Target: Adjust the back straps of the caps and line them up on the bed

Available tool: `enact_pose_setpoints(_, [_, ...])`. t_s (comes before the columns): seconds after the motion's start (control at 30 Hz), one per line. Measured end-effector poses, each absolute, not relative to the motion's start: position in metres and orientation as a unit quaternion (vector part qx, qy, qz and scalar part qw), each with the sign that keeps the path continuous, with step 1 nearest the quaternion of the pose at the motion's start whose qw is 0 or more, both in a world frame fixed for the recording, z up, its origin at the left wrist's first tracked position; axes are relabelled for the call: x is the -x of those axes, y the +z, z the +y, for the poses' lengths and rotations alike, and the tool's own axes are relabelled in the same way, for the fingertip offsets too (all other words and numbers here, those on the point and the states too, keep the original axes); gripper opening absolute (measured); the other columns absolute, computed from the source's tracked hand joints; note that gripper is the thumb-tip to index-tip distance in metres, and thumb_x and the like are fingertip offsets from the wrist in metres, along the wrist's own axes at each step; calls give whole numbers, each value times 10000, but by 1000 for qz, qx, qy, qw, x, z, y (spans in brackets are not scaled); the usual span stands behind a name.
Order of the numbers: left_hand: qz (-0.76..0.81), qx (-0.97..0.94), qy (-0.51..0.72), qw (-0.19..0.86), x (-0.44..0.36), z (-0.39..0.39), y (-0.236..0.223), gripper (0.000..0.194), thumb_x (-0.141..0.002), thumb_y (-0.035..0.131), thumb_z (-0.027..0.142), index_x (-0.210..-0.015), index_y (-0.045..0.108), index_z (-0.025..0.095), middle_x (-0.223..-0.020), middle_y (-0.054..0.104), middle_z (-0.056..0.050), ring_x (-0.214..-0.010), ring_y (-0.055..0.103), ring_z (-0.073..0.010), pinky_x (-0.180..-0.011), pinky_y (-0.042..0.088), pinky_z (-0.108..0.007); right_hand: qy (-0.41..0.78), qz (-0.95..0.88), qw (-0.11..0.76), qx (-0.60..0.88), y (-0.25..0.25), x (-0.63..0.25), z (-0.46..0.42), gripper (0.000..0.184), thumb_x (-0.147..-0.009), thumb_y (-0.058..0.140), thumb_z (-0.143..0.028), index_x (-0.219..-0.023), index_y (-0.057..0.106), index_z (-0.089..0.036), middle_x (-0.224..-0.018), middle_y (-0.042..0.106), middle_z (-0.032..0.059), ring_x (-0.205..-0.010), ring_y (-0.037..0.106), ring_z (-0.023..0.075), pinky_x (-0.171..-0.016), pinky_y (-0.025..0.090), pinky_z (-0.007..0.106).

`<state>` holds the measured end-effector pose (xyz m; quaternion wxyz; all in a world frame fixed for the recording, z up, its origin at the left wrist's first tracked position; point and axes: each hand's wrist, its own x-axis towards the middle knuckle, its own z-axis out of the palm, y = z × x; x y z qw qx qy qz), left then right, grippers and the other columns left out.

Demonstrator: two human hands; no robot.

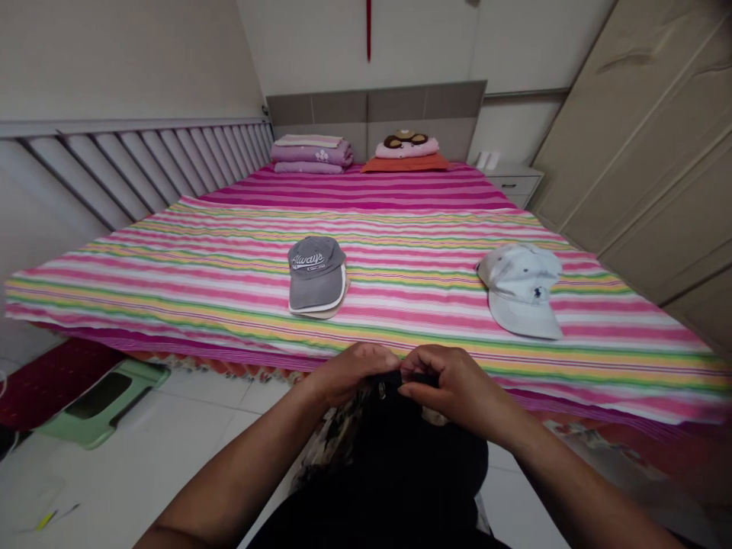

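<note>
My left hand [350, 372] and my right hand [451, 386] meet in front of me, just before the near edge of the bed. Both pinch a black item [394, 379] with a small metal piece, held over my dark clothing; I cannot tell exactly what it is. On the striped bedsheet [171, 267] beyond my hands lies a grey cap [316, 276] with white lettering, stacked on a paler cap. A white cap [523, 290] lies to the right.
Folded purple bedding [312, 155] and a pink pillow on an orange one [407, 152] sit at the headboard. A nightstand [515, 183] and wardrobe doors [646, 152] stand on the right. A green stool [103, 400] and a red mat [46, 377] lie on the floor on the left.
</note>
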<state>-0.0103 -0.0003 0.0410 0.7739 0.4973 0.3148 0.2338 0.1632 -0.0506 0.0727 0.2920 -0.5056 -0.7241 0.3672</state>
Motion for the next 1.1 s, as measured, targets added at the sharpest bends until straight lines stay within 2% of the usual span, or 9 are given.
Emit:
enact_pose_setpoints(0.17, [314,-506,165,786,9,1,43,229,-587,708,314,-677,656,110,-569,548,5,-530,423,-72,-540,292,-213,591,-587,320,451,68,-175,-44,350,-790,471,-489,-878,552,-160,-628,508,-18,-485,451,77,-436,342,192])
enact_pose_setpoints(0.27, [315,-480,190,796,11,0,40,225,-582,718,301,-669,646,106,-558,533,12,-518,414,-62,-532,279,-206,633,-546,315,449,62,-183,-44,432,-789,436,-542,-796,573,-133,-604,546,8,-481,469,84,-428,344,190])
enact_pose_setpoints(0.4, [298,-452,213,814,11,-1,38,231,-598,706,322,-626,619,109,-546,528,6,-499,421,-68,-512,284,-208,669,-507,308,448,50,-190,-47,512,-787,397,-582,-688,600,-123,-513,561,24,-420,442,81,-354,268,177])
enact_pose_setpoints(0.5, [295,-436,219,821,10,-2,38,267,-632,673,359,-574,582,115,-509,498,14,-466,403,-67,-485,275,-209,698,-462,336,432,44,-192,-50,501,-758,443,-588,-677,609,-123,-478,558,18,-385,434,81,-354,268,187])
enact_pose_setpoints(0.67, [293,-437,199,827,8,-3,37,252,-637,674,315,-553,545,116,-505,470,22,-462,384,-58,-479,263,-204,691,-417,391,442,42,-193,-52,421,-705,560,-537,-636,607,-124,-444,507,-11,-406,418,77,-409,297,199])
enact_pose_setpoints(0.83, [304,-437,198,823,8,-2,32,207,-618,675,279,-566,567,111,-494,479,21,-442,390,-54,-457,255,-199,710,-429,370,419,38,-196,-54,331,-573,726,-416,-615,574,-125,-464,459,-43,-416,343,50,-399,241,184])
enact_pose_setpoints(0.97, [320,-439,192,817,7,-3,31,177,-596,678,249,-562,571,111,-472,476,28,-415,386,-45,-436,242,-189,718,-433,370,400,34,-197,-55,309,-576,734,-363,-565,520,-141,-425,415,-65,-394,299,40,-382,190,175])
enact_pose_setpoints(1.1, [317,-440,204,815,7,-4,31,161,-584,687,224,-565,576,108,-473,483,31,-410,387,-36,-434,251,-178,718,-428,382,393,33,-197,-55,303,-583,733,-346,-557,512,-140,-422,404,-67,-391,298,39,-380,185,174])
